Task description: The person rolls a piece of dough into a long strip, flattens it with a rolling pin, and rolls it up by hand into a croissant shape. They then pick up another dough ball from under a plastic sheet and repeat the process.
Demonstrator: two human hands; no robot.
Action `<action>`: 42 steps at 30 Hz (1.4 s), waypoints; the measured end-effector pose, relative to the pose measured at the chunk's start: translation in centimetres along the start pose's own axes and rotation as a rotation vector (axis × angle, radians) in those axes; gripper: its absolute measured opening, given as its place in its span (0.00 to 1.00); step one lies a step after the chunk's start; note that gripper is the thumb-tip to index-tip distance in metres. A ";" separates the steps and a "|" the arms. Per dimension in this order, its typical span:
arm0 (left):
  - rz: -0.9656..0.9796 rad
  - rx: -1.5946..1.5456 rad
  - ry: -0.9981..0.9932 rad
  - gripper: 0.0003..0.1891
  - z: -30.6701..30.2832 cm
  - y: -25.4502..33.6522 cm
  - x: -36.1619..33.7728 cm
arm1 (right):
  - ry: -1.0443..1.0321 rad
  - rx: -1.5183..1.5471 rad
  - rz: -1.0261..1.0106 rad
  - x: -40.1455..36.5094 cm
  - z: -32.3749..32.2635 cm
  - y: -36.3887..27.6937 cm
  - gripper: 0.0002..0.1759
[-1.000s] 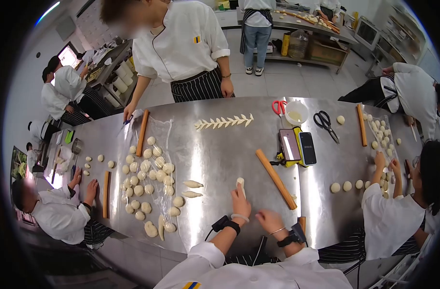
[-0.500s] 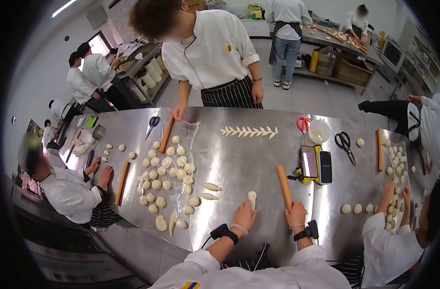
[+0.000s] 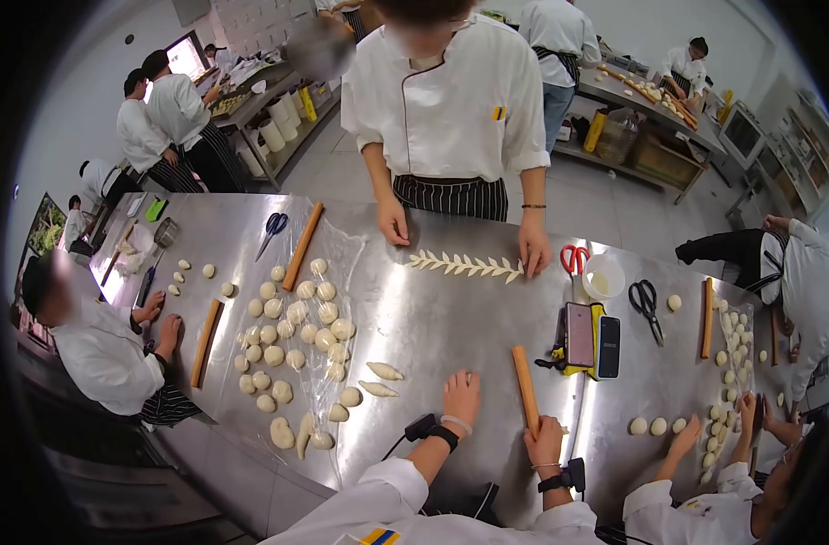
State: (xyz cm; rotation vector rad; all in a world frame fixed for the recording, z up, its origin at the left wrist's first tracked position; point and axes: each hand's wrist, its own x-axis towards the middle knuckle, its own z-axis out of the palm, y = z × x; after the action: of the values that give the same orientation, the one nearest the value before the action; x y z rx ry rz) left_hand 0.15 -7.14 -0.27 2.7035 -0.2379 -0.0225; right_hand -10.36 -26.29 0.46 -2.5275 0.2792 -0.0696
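Rolling pin [image 3: 524,386]: near end covered by the right hand [image 3: 544,445]; far end exposed on the bench [image 3: 460,331], pointing away from the person.
Right fingers [image 3: 548,425]: closed on the near end of the rolling pin; fingertip contact partly hidden.
Left hand [image 3: 461,400]: palm down, to the left of the rolling pin and apart from it; fingers extended forward. The underside is hidden; cannot tell whether they pinch anything.
Shaped dough pieces [image 3: 384,371]: two, left of the left hand.
Leafy dough strip [image 3: 464,264]: beyond, between a co-worker's hands [image 3: 534,247].
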 end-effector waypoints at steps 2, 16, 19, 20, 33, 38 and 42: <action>0.015 0.012 0.012 0.26 -0.9 0.4 0.1 | -0.004 -0.039 0.012 -0.1 0.0 0.0 0.20; 0.077 -0.193 -0.014 0.33 -1.1 -0.3 -0.1 | -0.016 -0.033 0.038 0.2 -0.3 -0.4 0.21; 0.176 -0.029 -0.103 0.32 -1.3 -0.8 -0.2 | -0.011 -0.021 0.050 0.3 -0.4 -0.7 0.20; 0.182 -0.020 -0.124 0.33 -1.3 -0.9 0.1 | -0.009 -0.022 0.056 0.1 -0.4 -0.6 0.20; -0.131 -0.558 0.096 0.31 -2.2 -4.5 0.0 | -0.097 -0.115 0.143 0.4 -1.6 -0.6 0.20; -0.130 -0.659 0.091 0.29 -6.4 -5.9 -1.8 | -0.052 -0.129 0.030 0.5 -2.3 -4.1 0.20; 0.095 -0.378 0.170 0.27 -8.7 -4.8 -2.4 | 0.017 -0.160 -0.164 2.2 -0.4 -5.6 0.20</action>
State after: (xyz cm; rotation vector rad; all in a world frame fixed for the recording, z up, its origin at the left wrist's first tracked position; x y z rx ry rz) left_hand -0.99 1.15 5.66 2.3002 -0.2795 0.1726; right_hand -7.18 -22.49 3.96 -2.7058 0.0860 -0.1375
